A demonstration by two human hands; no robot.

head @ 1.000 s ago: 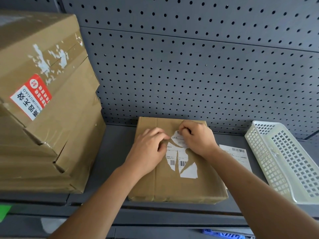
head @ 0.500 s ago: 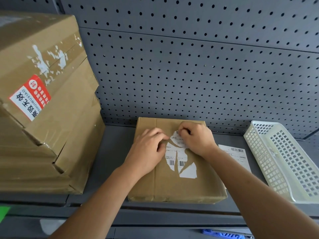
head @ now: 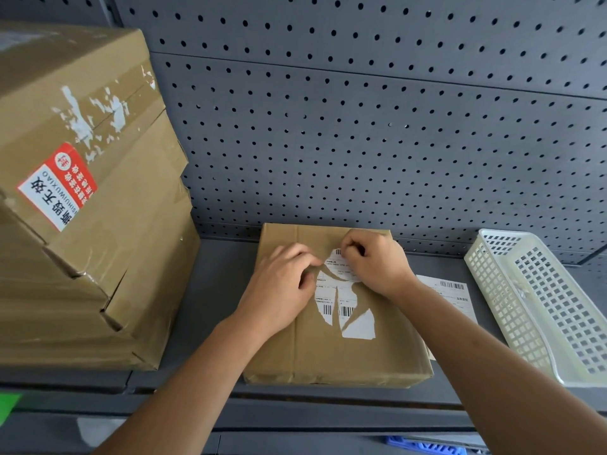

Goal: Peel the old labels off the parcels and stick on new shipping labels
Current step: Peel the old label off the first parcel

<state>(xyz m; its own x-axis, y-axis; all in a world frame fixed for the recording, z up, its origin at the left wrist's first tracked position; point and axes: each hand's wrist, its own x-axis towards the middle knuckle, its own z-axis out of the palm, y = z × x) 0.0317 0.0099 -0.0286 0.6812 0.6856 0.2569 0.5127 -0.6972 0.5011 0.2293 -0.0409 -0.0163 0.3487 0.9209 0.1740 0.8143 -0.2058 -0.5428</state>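
Shelf (head: 223,290) parcel (head: 361,359): torn label (head: 358,329) (upper edge) seemingly pinched between fingers (head: 354,244)

Left of the flat brown cardboard parcel (head: 354,356), a strip of bare grey metal shelf (head: 223,290) lies open up to the tall stack of brown cardboard boxes (head: 98,257). Close behind the parcel rises the grey perforated metal back panel (head: 361,142). To its right a white printed paper sheet (head: 455,295) lies flat, with a white plastic lattice basket (head: 532,300) beyond it. The parcel's near half is uncovered.
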